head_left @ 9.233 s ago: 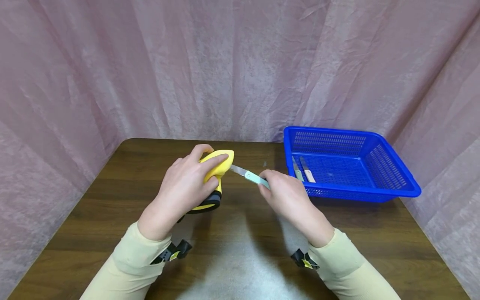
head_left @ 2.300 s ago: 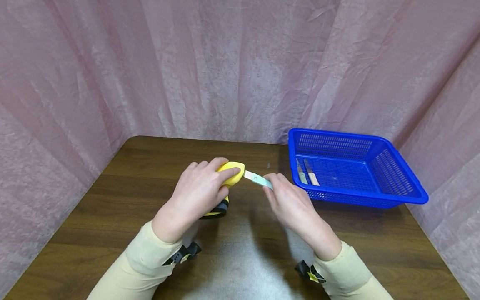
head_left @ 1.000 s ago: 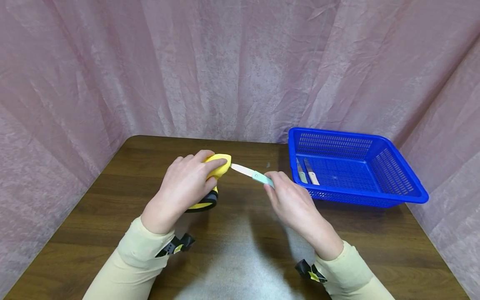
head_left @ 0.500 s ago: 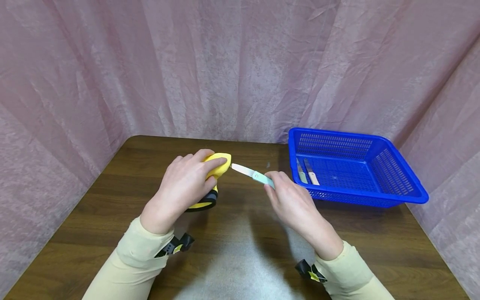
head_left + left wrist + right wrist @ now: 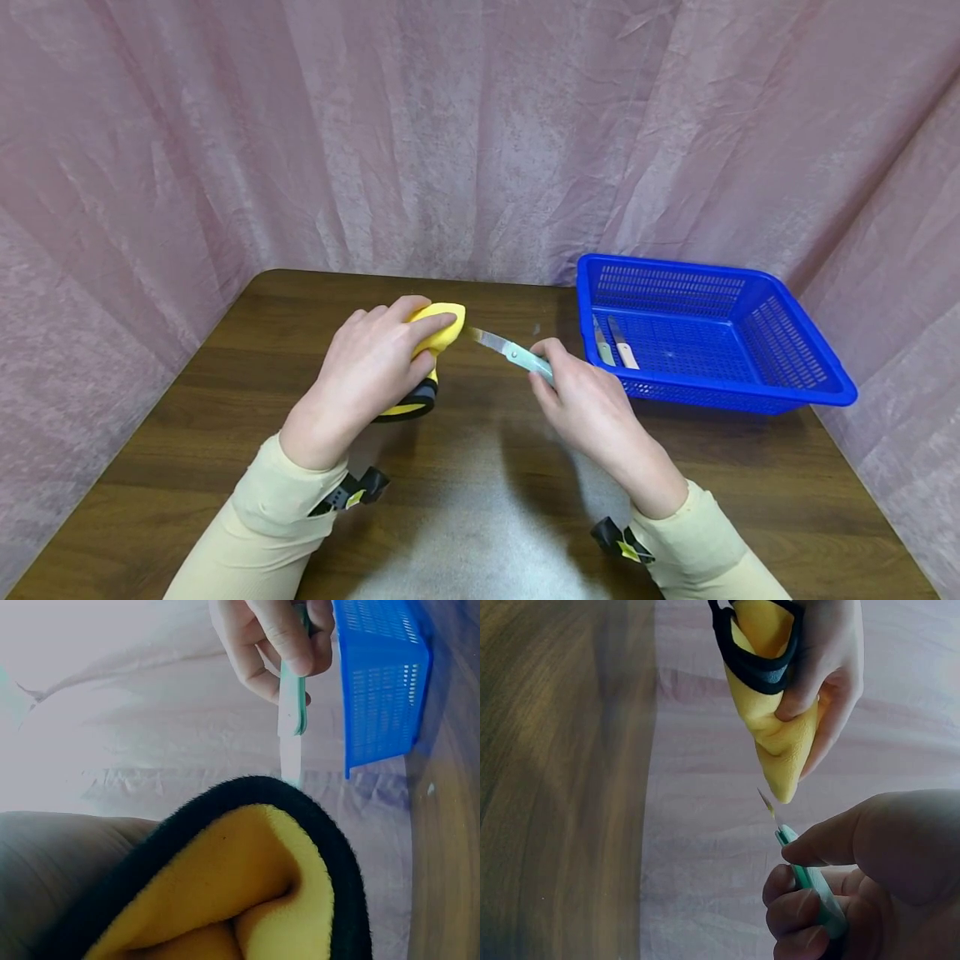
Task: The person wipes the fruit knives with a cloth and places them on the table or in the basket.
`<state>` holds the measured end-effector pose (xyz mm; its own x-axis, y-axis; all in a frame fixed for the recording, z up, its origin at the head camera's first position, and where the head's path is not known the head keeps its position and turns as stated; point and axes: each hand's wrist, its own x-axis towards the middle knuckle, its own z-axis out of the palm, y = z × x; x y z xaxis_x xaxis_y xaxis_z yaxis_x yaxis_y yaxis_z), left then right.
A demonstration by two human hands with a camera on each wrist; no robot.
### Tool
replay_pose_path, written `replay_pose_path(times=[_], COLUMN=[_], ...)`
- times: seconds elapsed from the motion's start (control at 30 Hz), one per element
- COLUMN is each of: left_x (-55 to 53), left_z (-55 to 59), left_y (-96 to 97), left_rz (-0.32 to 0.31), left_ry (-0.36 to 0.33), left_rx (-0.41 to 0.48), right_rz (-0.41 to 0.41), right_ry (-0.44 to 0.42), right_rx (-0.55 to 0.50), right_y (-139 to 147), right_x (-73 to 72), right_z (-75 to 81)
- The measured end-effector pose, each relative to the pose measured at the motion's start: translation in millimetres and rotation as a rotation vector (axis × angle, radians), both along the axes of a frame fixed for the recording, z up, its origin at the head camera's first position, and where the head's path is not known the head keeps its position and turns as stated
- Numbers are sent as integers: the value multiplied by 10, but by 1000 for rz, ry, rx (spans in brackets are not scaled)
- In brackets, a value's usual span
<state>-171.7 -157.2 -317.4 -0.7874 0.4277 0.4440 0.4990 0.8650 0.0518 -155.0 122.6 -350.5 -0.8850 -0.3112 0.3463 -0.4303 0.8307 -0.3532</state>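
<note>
My left hand (image 5: 367, 367) pinches a yellow cloth (image 5: 447, 323) with a black and grey edge, its folded tip pointing toward the knife. The cloth's open fold (image 5: 240, 877) fills the lower part of the left wrist view. In my right hand (image 5: 588, 408) I grip the mint-green handle (image 5: 527, 360) of a small folding knife, its blade (image 5: 489, 338) out and bare, pointing left at the cloth. A narrow gap shows between blade tip and cloth in the right wrist view, where the blade (image 5: 767, 804) appears edge-on. Both hands are above the table.
A blue plastic basket (image 5: 720, 387) stands on the right of the wooden table (image 5: 247, 350). Inside, at its left end, lie a green-handled knife (image 5: 604, 350) and a pale-handled knife (image 5: 626, 353). Pink curtains (image 5: 420, 150) hang behind and at both sides.
About two seconds ago the cloth covered much of the blade; my left hand has since drawn it left, off the blade. In the last half second the knife has turned slightly in my right hand.
</note>
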Motion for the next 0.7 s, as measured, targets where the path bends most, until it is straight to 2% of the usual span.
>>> replay_pose_path(times=[0.7], left_x=[53], left_z=[40], left_y=[20], left_rz=[-3], left_ry=[17], left_rx=[13], right_rz=[-6], right_ry=[-30], right_rx=[-15], right_y=[4], right_x=[-11], right_z=[0])
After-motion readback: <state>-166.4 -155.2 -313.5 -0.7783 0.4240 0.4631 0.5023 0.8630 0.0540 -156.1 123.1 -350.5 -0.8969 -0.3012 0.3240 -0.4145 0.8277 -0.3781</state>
